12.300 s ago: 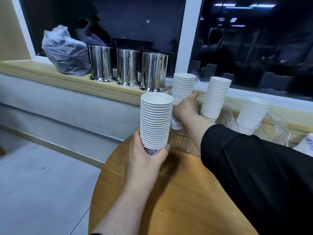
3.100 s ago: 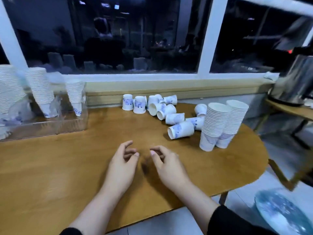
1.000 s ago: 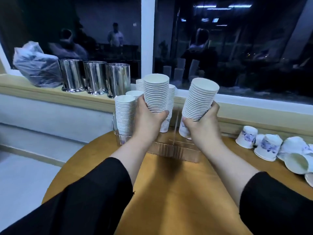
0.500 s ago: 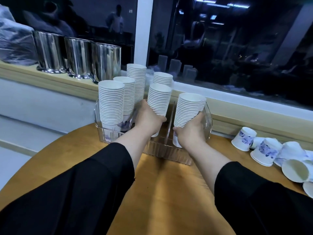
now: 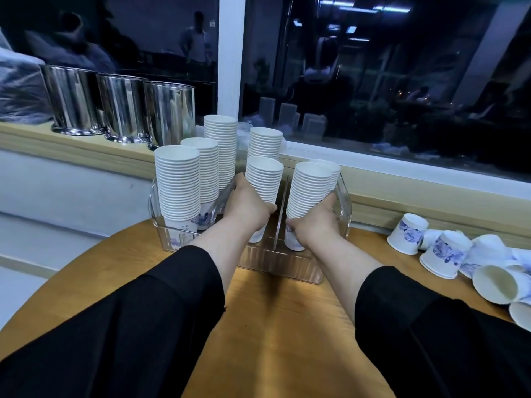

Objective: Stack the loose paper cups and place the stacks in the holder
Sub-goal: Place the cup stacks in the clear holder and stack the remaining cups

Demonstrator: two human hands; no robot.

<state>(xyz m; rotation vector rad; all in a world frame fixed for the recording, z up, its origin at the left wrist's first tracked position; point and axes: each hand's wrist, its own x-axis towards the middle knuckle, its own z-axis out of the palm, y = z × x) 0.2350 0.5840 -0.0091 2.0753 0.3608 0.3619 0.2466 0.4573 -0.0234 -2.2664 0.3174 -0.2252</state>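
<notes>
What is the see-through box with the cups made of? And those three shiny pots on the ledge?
The holder looks like clear hard plastic, possibly acrylic: you can see the cup stacks and table through its ribbed glossy walls. The three pots look like polished metal, likely stainless steel, since they mirror the room in bright streaks. The cups look like matte white paper with rolled rims.

A single head-worn wide-angle camera looks forward and down across the round wooden surface (image 5: 273, 326), close above both forearms. It faces the dark night window (image 5: 388, 81) behind the sill.
</notes>
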